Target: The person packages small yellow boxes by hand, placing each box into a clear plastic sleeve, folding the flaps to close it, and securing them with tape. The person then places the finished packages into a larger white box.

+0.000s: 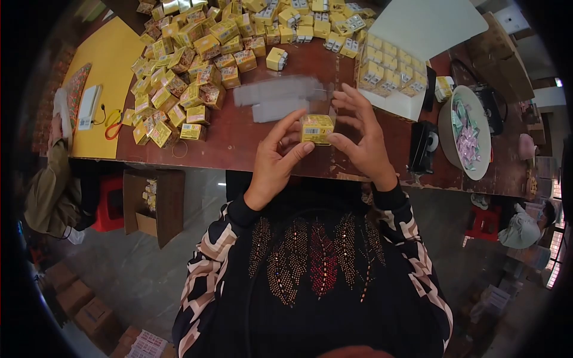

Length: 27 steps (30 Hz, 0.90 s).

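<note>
A: What occupies the far left?
B: A co-worker's brown sleeve (48, 185), beside a yellow sheet (113, 59) laid on the red-brown tabletop (233, 140). A long white device (89, 107) rests on this sheet. Lower down, next to a red stool (108, 203), stands an open cardboard box (170, 209) with small cartons inside.
A: And moving rightward?
B: A broad heap of yellow boxes (209, 48), tumbled at many angles, spreads over the far side. Next come clear plastic pieces (277, 95), flat on the tabletop just beyond the hands; their outlines are blurred.
A: How is the left hand (271, 160) disposed?
B: Its fingers grasp a small yellow box (316, 130) by the left side, thumb at the lower corner. The box is held up near the front edge, between the two hands, its barcode showing.
A: And the right hand (365, 140)?
B: Its fingers are spread and released, with the thumb at the right side of the box; whether the thumb presses cannot be told.
A: What completes the right side?
B: A white carton (427, 27), lid raised, containing yellow boxes in rows; then a black tape dispenser (422, 146); lastly, a pale oval bowl (446, 131) of green and pink packets.
</note>
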Tool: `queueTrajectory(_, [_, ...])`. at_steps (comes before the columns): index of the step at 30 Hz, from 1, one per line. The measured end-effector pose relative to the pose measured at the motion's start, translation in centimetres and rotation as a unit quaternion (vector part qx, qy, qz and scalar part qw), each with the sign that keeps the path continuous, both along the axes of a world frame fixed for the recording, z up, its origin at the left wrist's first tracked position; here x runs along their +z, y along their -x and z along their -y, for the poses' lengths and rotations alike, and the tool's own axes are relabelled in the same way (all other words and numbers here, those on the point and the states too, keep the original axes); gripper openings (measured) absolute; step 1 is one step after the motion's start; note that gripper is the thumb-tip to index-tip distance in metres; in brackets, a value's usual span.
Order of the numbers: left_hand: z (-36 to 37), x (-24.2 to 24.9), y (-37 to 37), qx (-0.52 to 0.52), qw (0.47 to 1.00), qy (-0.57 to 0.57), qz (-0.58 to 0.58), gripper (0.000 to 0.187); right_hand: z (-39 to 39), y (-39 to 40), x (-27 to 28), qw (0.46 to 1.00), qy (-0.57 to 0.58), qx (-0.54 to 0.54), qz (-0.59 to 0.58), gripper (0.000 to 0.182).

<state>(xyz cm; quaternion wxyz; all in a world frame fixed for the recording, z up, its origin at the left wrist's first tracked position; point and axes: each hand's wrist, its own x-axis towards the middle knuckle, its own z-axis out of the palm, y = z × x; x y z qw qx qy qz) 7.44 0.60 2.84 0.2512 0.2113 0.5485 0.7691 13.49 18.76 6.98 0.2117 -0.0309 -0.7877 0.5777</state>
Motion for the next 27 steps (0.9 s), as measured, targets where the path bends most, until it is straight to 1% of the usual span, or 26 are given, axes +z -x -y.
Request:
queueTrajectory(1, [-0.1,0.0,0.0,0.001,1.000,0.000,0.000,0.060,0.0,-0.4,-0.6,1.000,0.000,0.001,0.000,0.045])
queueTrajectory(3, [-0.3,0.0,0.0,-0.004,1.000,-0.023,-0.003,0.050,-0.2,-1.0,-2.3,0.984,0.137,0.090,0.071,0.048])
queueTrajectory(4, [-0.3,-0.2,0.0,-0.006,1.000,-0.022,-0.002,0.050,-0.1,-1.3,-2.9,0.984,0.138,0.088,0.071,0.048])
queueTrajectory(6, [-0.3,-0.5,0.0,-0.040,0.998,-0.044,0.032,0.039,0.3,-1.6,-3.7,0.977,0.192,0.084,0.045,0.044])
queueTrajectory(7, [-0.3,-0.4,0.0,-0.041,0.998,-0.042,0.032,0.039,0.3,-1.6,-3.7,0.977,0.194,0.083,0.045,0.044])
queueTrajectory(9, [-0.3,0.0,0.1,-0.039,0.998,-0.044,-0.016,0.039,0.2,-1.3,-3.8,0.990,0.114,0.082,-0.010,0.036])
queueTrajectory(10, [-0.3,0.2,0.1,-0.039,0.998,-0.043,-0.017,0.039,0.3,-1.4,-3.8,0.990,0.114,0.082,-0.011,0.036])
queueTrajectory(12, [-0.3,0.5,0.3,-0.061,0.997,-0.053,0.000,0.038,0.5,-1.5,-3.9,0.985,0.153,0.082,-0.014,0.027])
queueTrajectory(13, [-0.3,0.5,0.2,-0.059,0.997,-0.053,-0.001,0.038,0.5,-1.2,-3.9,0.985,0.153,0.084,-0.014,0.027])
queueTrajectory(15, [-0.5,0.4,0.1,-0.042,0.996,-0.080,0.027,0.044,0.6,-0.8,-3.9,0.989,0.098,0.060,-0.091,0.021])
queueTrajectory(16, [-0.6,0.4,0.1,-0.042,0.996,-0.080,0.027,0.044,0.9,-0.7,-3.7,0.989,0.098,0.060,-0.091,0.021])
queueTrajectory(18, [-0.7,0.5,0.3,-0.042,0.993,-0.099,0.046,0.051,1.3,-0.7,-3.0,0.983,0.153,0.038,-0.092,0.018])
queueTrajectory(19, [-0.7,0.6,0.3,-0.043,0.993,-0.098,0.046,0.051,0.8,-0.6,-3.1,0.983,0.153,0.037,-0.093,0.018])
queueTrajectory(21, [-0.6,1.1,0.1,-0.043,0.995,-0.079,0.048,0.057,-0.8,-0.1,-3.3,0.985,0.088,0.124,-0.086,0.019])
queueTrajectory(22, [-0.5,1.3,0.0,-0.043,0.995,-0.079,0.048,0.057,-0.9,-0.3,-3.3,0.985,0.089,0.124,-0.086,0.019])
queueTrajectory(24, [-0.4,1.5,-0.1,-0.032,0.999,-0.034,0.003,0.057,-0.9,-0.5,-2.6,0.976,0.165,0.142,0.011,0.021])
queueTrajectory(25, [-0.4,1.6,-0.1,-0.031,0.999,-0.035,0.004,0.057,-0.7,-0.5,-2.1,0.976,0.165,0.142,0.012,0.021])
queueTrajectory(27, [-0.4,1.6,-0.2,-0.016,0.999,-0.014,-0.026,0.058,-0.4,-0.6,-1.2,0.971,0.192,0.130,0.053,0.019])
